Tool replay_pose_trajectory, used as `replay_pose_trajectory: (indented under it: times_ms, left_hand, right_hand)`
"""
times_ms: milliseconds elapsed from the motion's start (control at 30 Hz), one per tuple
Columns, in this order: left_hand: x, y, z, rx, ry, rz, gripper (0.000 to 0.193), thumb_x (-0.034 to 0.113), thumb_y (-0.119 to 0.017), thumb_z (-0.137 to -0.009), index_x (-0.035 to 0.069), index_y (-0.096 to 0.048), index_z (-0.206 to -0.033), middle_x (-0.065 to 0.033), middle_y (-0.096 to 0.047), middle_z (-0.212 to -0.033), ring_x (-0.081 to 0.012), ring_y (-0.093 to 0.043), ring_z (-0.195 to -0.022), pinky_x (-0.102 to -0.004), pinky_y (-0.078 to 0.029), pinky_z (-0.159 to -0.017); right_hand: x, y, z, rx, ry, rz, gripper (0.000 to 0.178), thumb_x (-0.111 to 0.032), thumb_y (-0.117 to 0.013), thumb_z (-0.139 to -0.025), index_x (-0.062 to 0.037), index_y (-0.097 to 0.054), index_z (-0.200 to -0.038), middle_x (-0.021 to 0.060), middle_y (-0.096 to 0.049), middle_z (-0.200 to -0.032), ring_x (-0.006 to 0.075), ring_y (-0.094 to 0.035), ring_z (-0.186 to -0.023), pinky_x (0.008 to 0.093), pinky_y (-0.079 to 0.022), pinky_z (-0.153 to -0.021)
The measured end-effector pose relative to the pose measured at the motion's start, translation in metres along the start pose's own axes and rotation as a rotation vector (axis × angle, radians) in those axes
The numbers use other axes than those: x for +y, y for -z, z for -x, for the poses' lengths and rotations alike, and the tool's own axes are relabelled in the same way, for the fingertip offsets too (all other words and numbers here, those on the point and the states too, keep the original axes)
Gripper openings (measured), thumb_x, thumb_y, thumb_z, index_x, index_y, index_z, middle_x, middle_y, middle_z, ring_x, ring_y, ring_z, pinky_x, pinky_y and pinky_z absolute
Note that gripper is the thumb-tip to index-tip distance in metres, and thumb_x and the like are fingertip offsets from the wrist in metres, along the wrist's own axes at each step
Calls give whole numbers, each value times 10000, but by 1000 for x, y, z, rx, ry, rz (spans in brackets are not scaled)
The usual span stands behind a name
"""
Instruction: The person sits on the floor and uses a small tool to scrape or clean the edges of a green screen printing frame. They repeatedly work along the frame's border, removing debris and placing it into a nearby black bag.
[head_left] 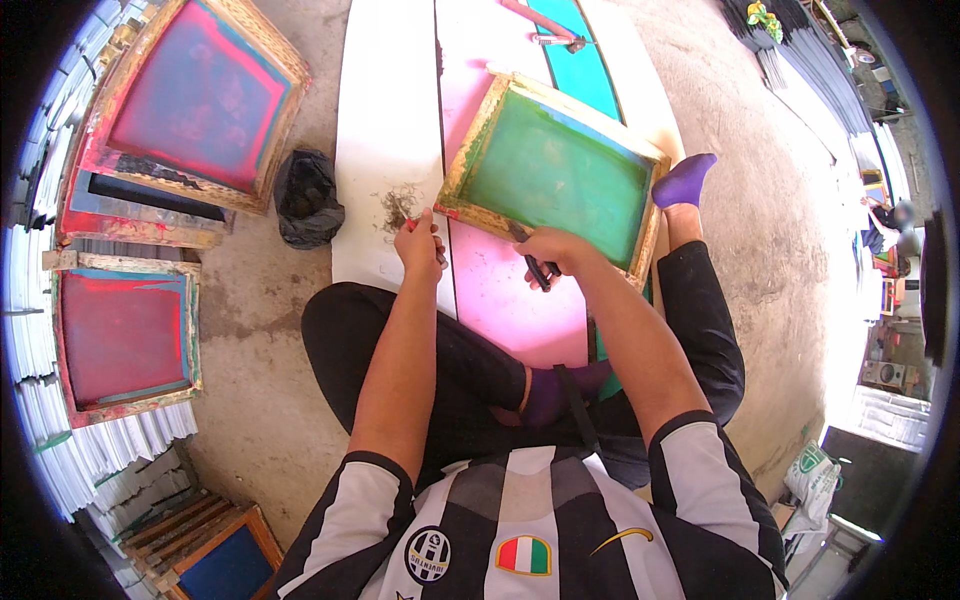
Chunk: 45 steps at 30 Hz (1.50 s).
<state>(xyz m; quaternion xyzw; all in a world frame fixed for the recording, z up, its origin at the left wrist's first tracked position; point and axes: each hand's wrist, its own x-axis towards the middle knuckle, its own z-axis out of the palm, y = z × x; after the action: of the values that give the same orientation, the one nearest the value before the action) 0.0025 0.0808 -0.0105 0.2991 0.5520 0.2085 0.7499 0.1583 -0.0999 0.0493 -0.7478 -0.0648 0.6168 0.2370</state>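
Observation:
A wooden screen-printing frame with green mesh (555,175) lies tilted across the coloured board, its near left corner toward my hands. My right hand (555,255) is closed round dark-handled pliers (541,275), whose jaws are at the frame's near wooden edge. To the left, my left hand (420,246) is closed on a slim red-handled tool, mostly covered by the fingers; its kind is unclear. A small heap of thin dark scraps (398,207) sits just beyond that hand. My foot in a purple sock (686,180) touches the frame's right side.
Beneath the frame is a white, pink and teal board (385,90). A hammer (548,27) lies at its far end. A black plastic bag (307,198) stands left of the board. More printing frames (195,100) lean at the left, beside stacked white sheets (45,410).

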Motion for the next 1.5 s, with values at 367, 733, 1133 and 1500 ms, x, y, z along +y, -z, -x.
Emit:
replay_pose_trajectory:
  times_ms: [367, 733, 1133, 1500]
  left_hand:
    - [-3, 2, -25, 247, -151, 48, 307, 351, -669, -930, 133, -497, -798, 7, -460, -552, -143, -400, -388, -322, -241, -344]
    - [8, 8, -16, 454, -208, -20, 332, 250, -659, -940, 50, -496, -731, -21, -504, -574, -137, -412, -384, -308, -314, -343]
    - [17, 7, 32, -375, 120, -409, 294, 385, -698, -906, 134, -561, -839, 25, -451, -539, -123, -387, -386, -302, -242, -335]
    - [2, 13, 9, -69, 6, -178, 313, 354, -725, -889, 109, -542, -824, 15, -459, -561, -135, -421, -407, -322, -281, -340]
  right_hand:
    - [4, -66, -4, 549, 54, 198, 290, -117, -490, -843, 101, -633, -970, 301, -680, -890, 385, -706, -763, 480, -565, -641]
    - [27, -104, -19, 808, 131, 125, 294, -206, -555, -842, -46, -611, -1082, 280, -687, -930, 452, -675, -916, 549, -528, -832]
    - [7, -125, -7, 449, 464, 42, 323, -311, -544, -918, -3, -616, -982, 280, -667, -947, 460, -648, -913, 514, -504, -807]
    - [10, -95, 11, 102, 264, -364, 375, -288, -591, -941, 26, -526, -1135, 122, -608, -788, 232, -654, -614, 389, -518, -523]
